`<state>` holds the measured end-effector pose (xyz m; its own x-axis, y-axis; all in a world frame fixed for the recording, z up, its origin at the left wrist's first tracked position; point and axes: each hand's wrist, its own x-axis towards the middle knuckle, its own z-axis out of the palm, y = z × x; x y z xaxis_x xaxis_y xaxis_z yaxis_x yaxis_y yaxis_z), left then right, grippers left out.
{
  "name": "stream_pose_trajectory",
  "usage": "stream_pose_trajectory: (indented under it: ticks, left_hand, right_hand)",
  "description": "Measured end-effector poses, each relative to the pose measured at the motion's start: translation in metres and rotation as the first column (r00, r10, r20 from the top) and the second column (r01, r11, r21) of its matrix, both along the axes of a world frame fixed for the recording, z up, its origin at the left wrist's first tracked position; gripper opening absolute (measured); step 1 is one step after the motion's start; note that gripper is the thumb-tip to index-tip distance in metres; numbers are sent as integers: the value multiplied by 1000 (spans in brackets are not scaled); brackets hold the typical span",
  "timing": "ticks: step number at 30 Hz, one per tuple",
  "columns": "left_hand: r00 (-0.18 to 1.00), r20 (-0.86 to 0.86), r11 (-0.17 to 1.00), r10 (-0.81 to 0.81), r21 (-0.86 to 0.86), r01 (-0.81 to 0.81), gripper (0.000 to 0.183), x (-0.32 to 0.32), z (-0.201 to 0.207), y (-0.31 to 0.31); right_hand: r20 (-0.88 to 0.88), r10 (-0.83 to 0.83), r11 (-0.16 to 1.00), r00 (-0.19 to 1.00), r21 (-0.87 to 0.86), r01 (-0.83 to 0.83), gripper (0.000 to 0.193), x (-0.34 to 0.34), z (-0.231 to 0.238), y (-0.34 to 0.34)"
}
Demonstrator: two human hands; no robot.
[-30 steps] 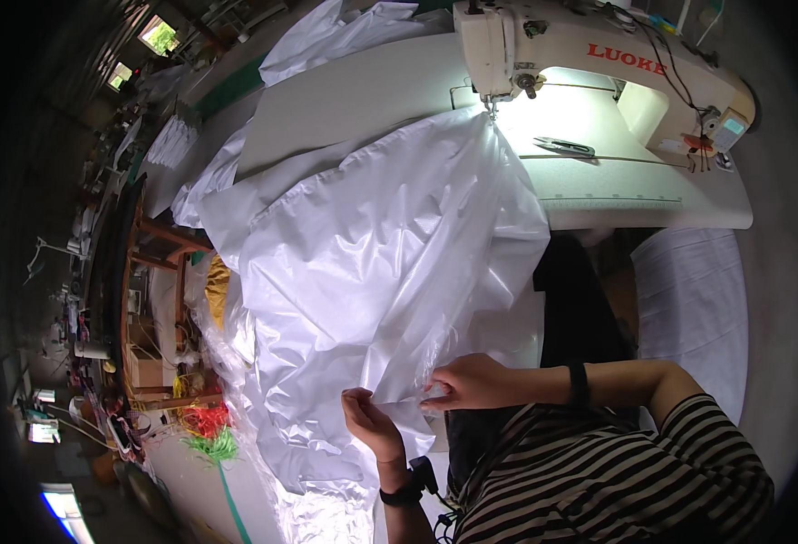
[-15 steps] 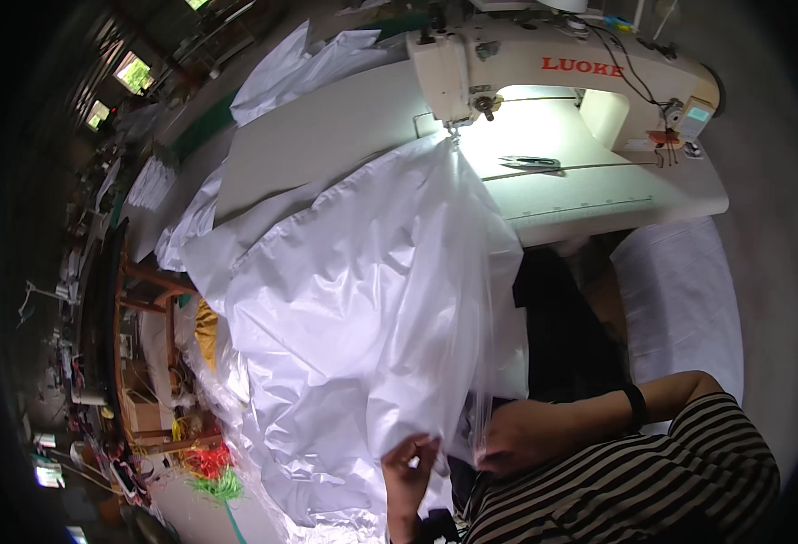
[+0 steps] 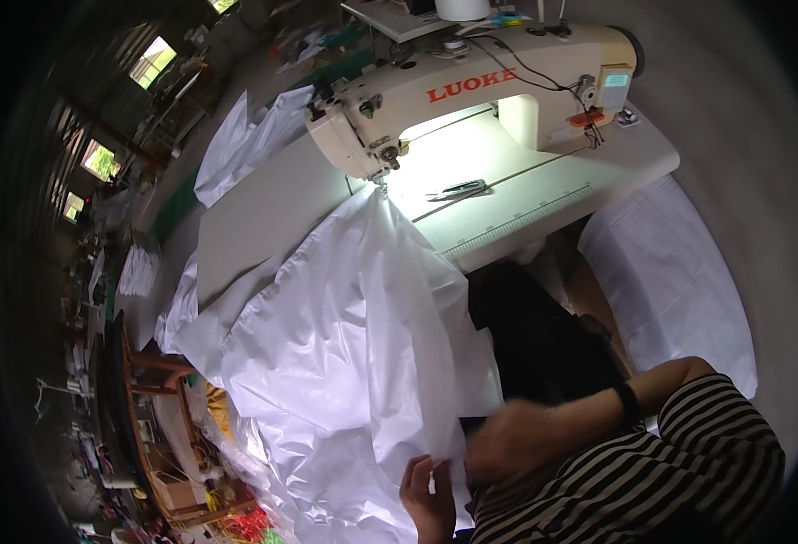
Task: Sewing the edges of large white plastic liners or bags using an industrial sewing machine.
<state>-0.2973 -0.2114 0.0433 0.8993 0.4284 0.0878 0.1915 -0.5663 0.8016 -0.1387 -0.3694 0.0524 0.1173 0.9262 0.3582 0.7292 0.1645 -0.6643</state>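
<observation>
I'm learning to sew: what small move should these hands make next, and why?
Probably smooth the shiny white fabric with the left hand: it runs down creased from the sewing machine, and that hand is at its lower folds. The right hand is too blurred to judge its grip.

Pale flat table [image 3: 549, 177] carries a cream arched sewing machine [image 3: 467, 95], little dark metal snips [image 3: 460, 190], plus a bunch of glossy white fabric [image 3: 340, 326] spilling off the edge.
</observation>
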Motion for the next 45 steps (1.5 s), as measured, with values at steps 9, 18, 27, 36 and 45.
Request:
stream_pose_trajectory:
  ticks: [9, 18, 27, 36, 45]
  left_hand:
    - [984, 126, 977, 124, 158, -143, 6, 0, 2, -4]
    - [967, 163, 921, -197, 368, 125, 11, 16, 32, -11]
    - [951, 74, 918, -299, 296, 265, 13, 22, 17, -17]
    - [993, -99, 884, -65, -467, 11, 18, 12, 1, -12]
    - [901, 68, 882, -428, 248, 401, 10, 54, 17, -14]
  right_hand:
    - [-57, -366, 901, 929, -273, 338, 27, 37, -64, -13]
    - [-745, -208, 978, 634, -174, 117, 18, 1, -21, -39]
    - [-336, 146, 976, 931, 203, -79, 13, -13, -10, -37]
    - [109, 96, 962, 989, 244, -120, 21, -14, 0, -22]
    - [-980, 99, 995, -171, 99, 8, 24, 63, -26, 43]
